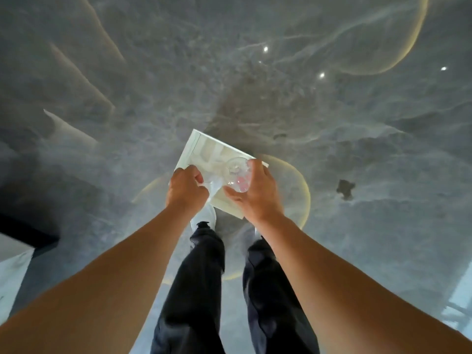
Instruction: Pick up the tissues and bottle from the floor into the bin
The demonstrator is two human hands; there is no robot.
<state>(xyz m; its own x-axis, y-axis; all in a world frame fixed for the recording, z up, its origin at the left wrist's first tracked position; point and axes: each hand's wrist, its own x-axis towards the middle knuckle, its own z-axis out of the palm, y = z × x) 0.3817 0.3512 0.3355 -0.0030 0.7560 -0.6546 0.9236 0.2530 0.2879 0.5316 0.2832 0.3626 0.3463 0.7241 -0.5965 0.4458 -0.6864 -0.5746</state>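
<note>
The person is standing over a white square bin (pixel 198 146) that is sitting on a glossy grey marble floor (pixel 332 123), just ahead of the feet. Both bare arms are reaching forward and down above the bin's open top.

The right hand (pixel 258 194) is wrapping around a clear plastic bottle (pixel 237 175), fingers curled on its far side and thumb (pixel 236 198) pressing along the near side. The bottle is being held over the bin's right part, one end facing the camera; something pinkish is showing through the clear wall.

The left hand (pixel 186 189) is closing into a loose fist over the bin's near left edge, with thumb and fingers drawn together. Something pale and crumpled, apparently tissue (pixel 213 183), is showing at the fingertips between the two hands; blur is preventing a firm reading of whether it is being pinched.

The bin's inside is looking pale, its contents unclear. Dark trousers (pixel 199 277) and white shoes (pixel 208 217) are standing just behind the bin. A small dark patch (pixel 345 188) is lying on the floor well to the right.
</note>
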